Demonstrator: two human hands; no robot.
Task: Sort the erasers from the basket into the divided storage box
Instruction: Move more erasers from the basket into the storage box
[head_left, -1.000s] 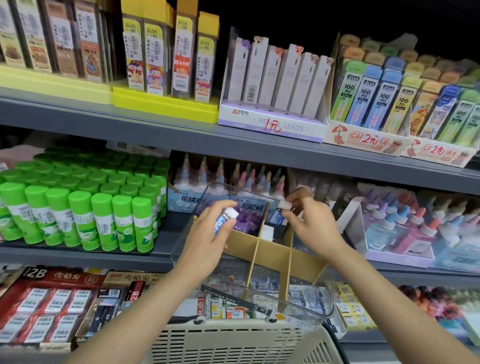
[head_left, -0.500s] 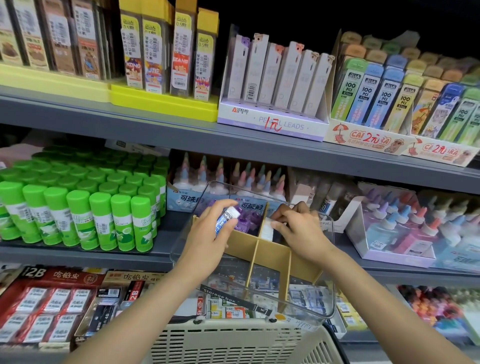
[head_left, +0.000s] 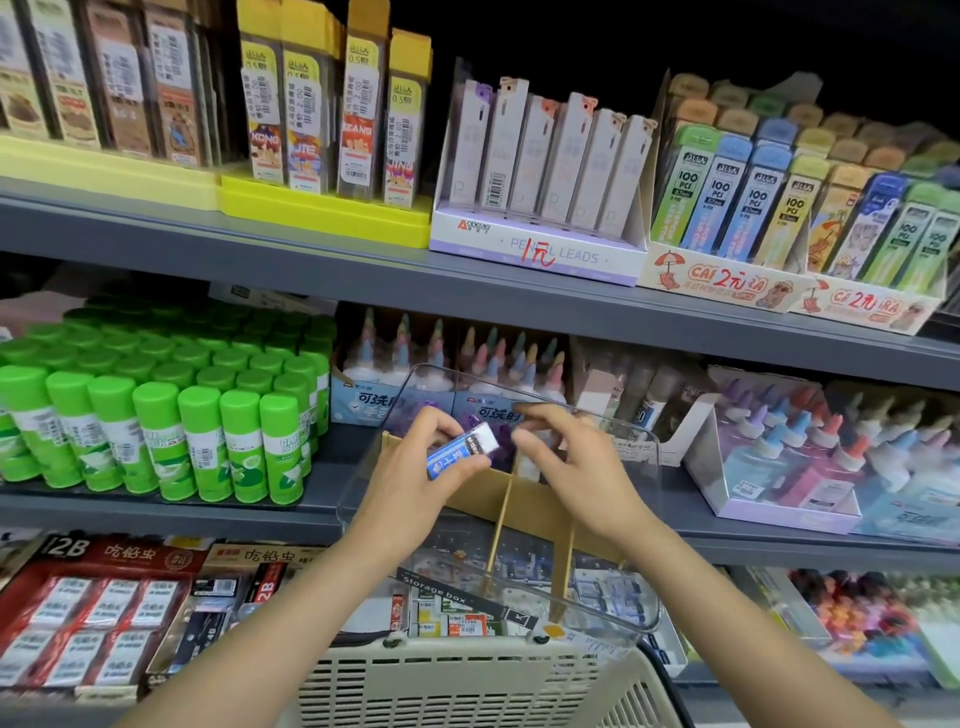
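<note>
The eraser (head_left: 461, 451) is white with a blue sleeve bearing white lettering. The box (head_left: 631, 525) is clear with tan dividers (head_left: 496, 525). The basket (head_left: 467, 680) is beige latticework. Glue sticks (head_left: 156, 415) are bright green; the shelf (head_left: 311, 260) is grey.

- The left hand (head_left: 415, 467) pinches a white eraser (head_left: 461, 450) with a blue sleeve above the clear storage box (head_left: 613, 613).
- The right hand (head_left: 576, 467) reaches toward the eraser with loose, spread fingers and holds nothing.
- The box has cardboard dividers (head_left: 498, 525) and sits on a beige basket (head_left: 467, 680).
- Green glue sticks (head_left: 156, 415) stand on the shelf at the left.
</note>
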